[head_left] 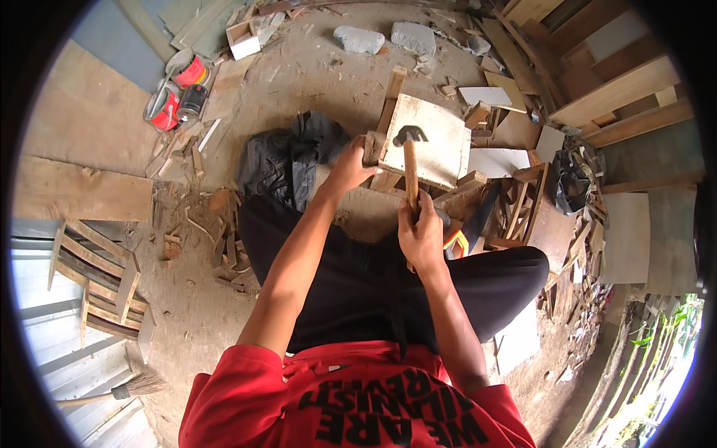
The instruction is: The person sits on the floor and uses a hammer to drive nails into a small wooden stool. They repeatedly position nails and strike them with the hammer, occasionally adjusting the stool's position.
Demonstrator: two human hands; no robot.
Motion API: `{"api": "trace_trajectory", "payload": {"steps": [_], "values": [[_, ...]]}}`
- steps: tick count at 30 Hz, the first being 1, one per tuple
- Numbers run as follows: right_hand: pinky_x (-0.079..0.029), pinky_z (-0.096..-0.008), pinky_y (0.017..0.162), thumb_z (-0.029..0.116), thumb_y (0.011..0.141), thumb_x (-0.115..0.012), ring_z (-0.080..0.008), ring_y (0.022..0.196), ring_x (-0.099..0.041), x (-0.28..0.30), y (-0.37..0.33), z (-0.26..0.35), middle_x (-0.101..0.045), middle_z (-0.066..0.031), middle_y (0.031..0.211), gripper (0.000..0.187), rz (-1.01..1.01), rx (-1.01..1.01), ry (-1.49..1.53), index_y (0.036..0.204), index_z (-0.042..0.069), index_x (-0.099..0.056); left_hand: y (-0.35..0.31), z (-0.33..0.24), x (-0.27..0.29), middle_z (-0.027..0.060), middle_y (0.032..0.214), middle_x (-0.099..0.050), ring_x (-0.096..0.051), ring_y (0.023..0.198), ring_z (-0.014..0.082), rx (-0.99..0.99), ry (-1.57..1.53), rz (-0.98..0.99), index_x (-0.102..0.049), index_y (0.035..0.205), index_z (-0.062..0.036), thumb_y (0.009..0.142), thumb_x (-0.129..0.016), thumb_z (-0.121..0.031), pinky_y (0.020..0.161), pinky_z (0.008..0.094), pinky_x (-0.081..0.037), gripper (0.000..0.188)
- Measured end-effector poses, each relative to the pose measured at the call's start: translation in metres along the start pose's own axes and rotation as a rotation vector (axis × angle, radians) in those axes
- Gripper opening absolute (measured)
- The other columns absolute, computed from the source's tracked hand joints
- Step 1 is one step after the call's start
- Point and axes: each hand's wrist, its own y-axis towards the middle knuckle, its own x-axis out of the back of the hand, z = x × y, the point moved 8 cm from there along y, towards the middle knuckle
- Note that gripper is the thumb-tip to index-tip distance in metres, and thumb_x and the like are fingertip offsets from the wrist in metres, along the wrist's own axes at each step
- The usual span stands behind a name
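Observation:
My right hand (420, 233) is wrapped round the wooden handle of a claw hammer (411, 168). The hammer's dark head is over the pale top panel of a small wooden box (435, 153); whether it touches the panel I cannot tell. At the box's left side my left hand (352, 166) is closed on a short wood block (373, 148) against that edge. A longer wood strip (393, 86) sticks out behind the box. Beside my right hand lies a handsaw (456, 243) with an orange handle, partly hidden by my leg.
A black plastic bag (280, 160) lies left of the box. Red paint cans (164, 107) stand at the far left, and grey concrete lumps (413, 39) lie at the back. Scrap wood (515, 205) is heaped on the right. Slatted wooden frames (101, 276) lean at the left.

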Motion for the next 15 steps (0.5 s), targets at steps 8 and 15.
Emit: {"api": "trace_trajectory", "payload": {"steps": [8, 15], "values": [[-0.048, -0.0483, 0.055, 0.007, 0.099, -0.054, -0.0477, 0.066, -0.065, 0.001, 0.009, -0.001, -0.062, -0.0304, 0.073, 0.035, -0.035, 0.191, -0.058, 0.127, -0.009, -0.043, 0.000, 0.004, -0.003, 0.0187, 0.133, -0.050, -0.049, 0.126, 0.0405, -0.064, 0.034, -0.014, -0.046, 0.135, -0.0014, 0.074, -0.085, -0.015, 0.105, 0.0432, -0.043, 0.073], [-0.047, -0.0550, 0.053, 0.005, 0.098, -0.053, -0.0491, 0.064, -0.064, 0.006, 0.002, 0.020, -0.061, -0.0316, 0.070, 0.041, -0.096, 0.220, -0.043, 0.132, -0.010, -0.037, 0.001, 0.010, -0.009, 0.0200, 0.133, -0.048, -0.048, 0.126, 0.0410, -0.077, 0.047, 0.007, -0.043, 0.137, -0.0011, 0.077, -0.084, -0.019, 0.105, 0.0441, -0.042, 0.075]]}}
